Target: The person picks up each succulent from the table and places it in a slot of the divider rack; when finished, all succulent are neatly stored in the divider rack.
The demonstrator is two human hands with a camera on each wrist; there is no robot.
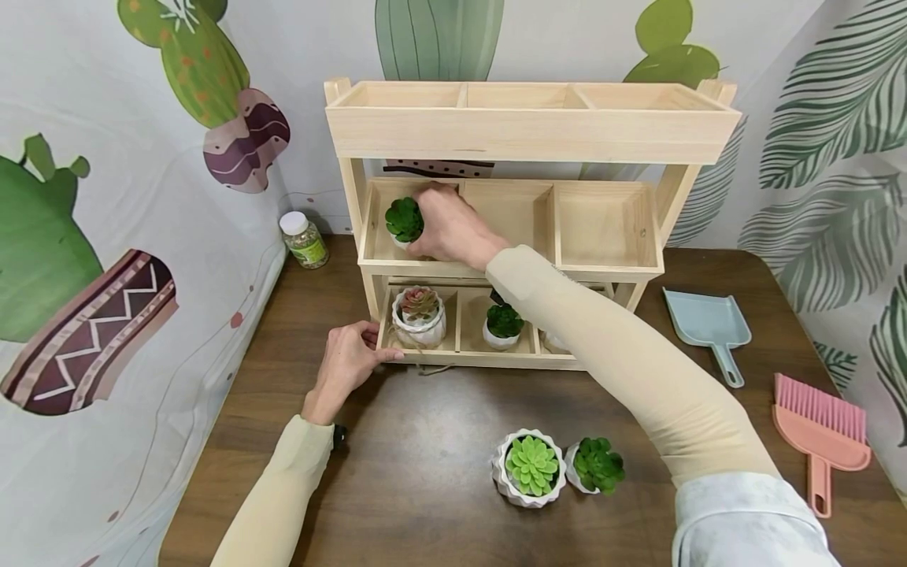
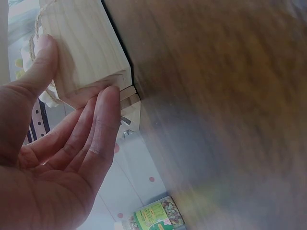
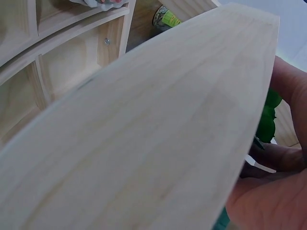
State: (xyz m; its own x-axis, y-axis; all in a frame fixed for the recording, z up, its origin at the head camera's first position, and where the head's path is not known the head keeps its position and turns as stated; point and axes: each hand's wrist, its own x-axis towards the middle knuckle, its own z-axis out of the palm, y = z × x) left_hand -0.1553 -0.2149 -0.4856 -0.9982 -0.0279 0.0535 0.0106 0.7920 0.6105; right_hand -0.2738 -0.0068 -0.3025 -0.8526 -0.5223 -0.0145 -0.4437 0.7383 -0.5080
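Observation:
A three-tier wooden plant shelf [image 1: 531, 135] stands against the back wall. My right hand [image 1: 453, 226] holds a small dark-green succulent in a white pot [image 1: 405, 220] inside the left compartment of the middle tier. In the right wrist view a pale board hides most of that succulent [image 3: 266, 125]. My left hand [image 1: 345, 361] grips the lower tier's left front corner, thumb at the front and fingers along its end. In that tier sit a reddish succulent in a white pot [image 1: 419, 316] at left and a dark-green one [image 1: 503, 324] in the middle; my right sleeve partly hides another white pot [image 1: 555, 343].
On the table in front stand a light-green succulent in a ridged white pot [image 1: 529, 468] and a dark-green one [image 1: 597, 465]. A lidded jar [image 1: 305, 240] is at back left. To the right lie a blue dustpan [image 1: 707, 321] and a pink brush [image 1: 820, 433].

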